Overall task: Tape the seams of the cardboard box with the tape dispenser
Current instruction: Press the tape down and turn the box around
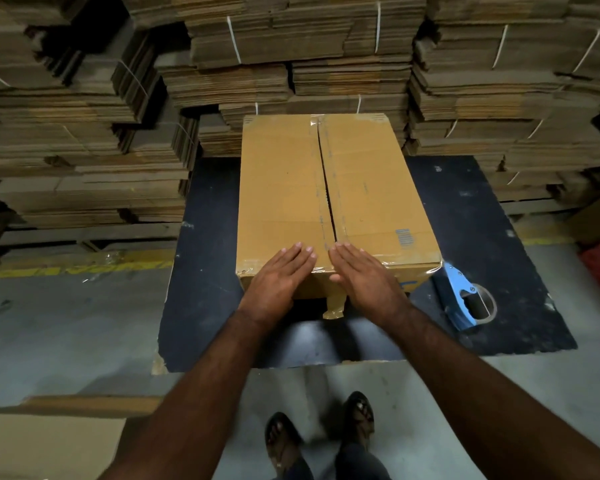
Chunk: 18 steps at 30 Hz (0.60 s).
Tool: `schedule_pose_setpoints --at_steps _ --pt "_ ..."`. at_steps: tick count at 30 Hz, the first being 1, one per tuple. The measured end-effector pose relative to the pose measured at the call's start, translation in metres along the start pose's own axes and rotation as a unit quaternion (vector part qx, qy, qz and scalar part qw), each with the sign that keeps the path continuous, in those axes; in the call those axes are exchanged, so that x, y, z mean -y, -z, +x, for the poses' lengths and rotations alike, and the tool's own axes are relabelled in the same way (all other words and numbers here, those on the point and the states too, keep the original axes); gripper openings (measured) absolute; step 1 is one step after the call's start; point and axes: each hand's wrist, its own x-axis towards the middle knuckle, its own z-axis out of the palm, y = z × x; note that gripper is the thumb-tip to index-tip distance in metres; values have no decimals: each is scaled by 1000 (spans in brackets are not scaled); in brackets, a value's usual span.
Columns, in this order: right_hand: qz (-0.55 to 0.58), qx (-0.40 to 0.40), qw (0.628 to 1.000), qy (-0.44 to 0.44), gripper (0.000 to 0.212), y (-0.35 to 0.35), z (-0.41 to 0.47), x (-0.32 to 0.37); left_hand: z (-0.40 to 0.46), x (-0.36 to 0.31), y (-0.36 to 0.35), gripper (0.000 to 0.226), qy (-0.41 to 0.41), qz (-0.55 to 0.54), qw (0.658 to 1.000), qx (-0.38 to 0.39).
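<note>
On the dark tabletop (201, 237): one cardboard box (333, 202) | near edge: left hand (278, 278), right hand (364, 275) flat, fingers straight, holding nothing | right of box: one tape dispenser (463, 299) (partly hidden).

I see a dark worktop (208, 271) with a chipped near edge, standing on a grey concrete floor (66, 327). A cardboard box (284, 188) rests directly on the worktop, long axis running away from me, its far end near the worktop's back edge. A blue tape dispenser (459, 303) lies on the worktop just beside the box's near right corner. Stacks of flattened cardboard (84, 140) stand behind and to both sides of the worktop. A yellow line (49, 270) marks the floor at left.
</note>
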Motion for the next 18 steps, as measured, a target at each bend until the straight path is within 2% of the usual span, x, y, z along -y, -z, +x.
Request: schedule_pose_setpoints --at_steps 1,4,6,10,13,14,16,18 --pt "0 1 1000 -13 56 2 -2 -1 3 -7 1 91 6 -7 1000 -10" --pt "-18 -23 999 -27 48 0 -7 -4 18 -32 -6 59 30 -27 997 -60" --pt "-29 -31 998 -38 53 -4 -7 -2 24 -42 -9 65 45 -17 996 -69" --pt "-22 -32 998 -46 58 -1 -13 -9 19 -32 -12 70 -2 2 997 -71" --pt "-22 -5 997 -69 62 6 -26 -28 13 -28 -10 79 14 16 999 -43" --pt "-21 -7 998 -65 58 8 -29 -33 13 -30 -9 76 29 21 999 -38" --pt "-5 -9 999 -53 52 12 -27 -36 19 -41 -10 52 48 9 997 -55" --pt "7 -11 999 -34 63 19 -23 -36 33 -58 -12 46 53 -16 997 -57"
